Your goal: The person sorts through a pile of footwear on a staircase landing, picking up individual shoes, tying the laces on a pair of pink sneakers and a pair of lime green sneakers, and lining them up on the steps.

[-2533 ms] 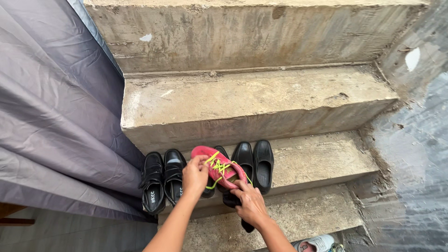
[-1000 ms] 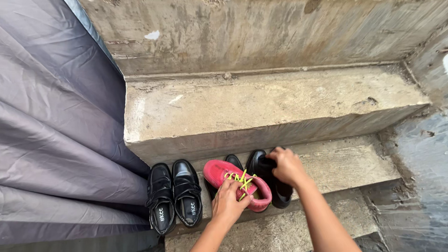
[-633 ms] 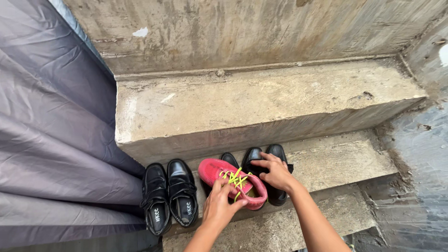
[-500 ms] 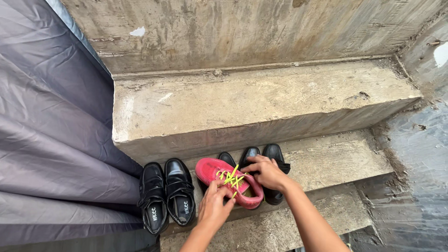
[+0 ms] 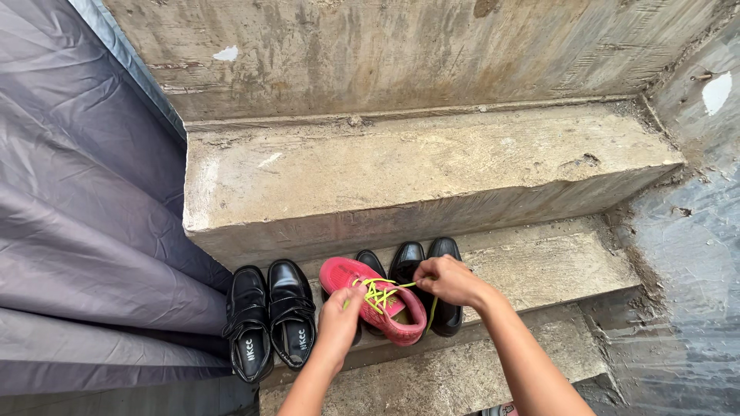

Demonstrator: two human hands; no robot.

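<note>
pink sneaker (image 5: 362, 296) lies toe up-left, heel toward lower right, on concrete step (image 5: 539, 266).

Both bare forearms reach forward and slightly inward from below, the left hand (image 5: 340, 308) curled with its fingertips pinched together, the right hand (image 5: 445, 280) a little farther out, knuckles up, fingers closed in a pinch, hands near but apart.

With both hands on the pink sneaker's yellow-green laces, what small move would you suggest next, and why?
Probably cross the two ends into a first knot: the right hand and left hand each pinch an end of the yellow-green laces, pulled apart over the pink mesh sneaker, untied.
</note>
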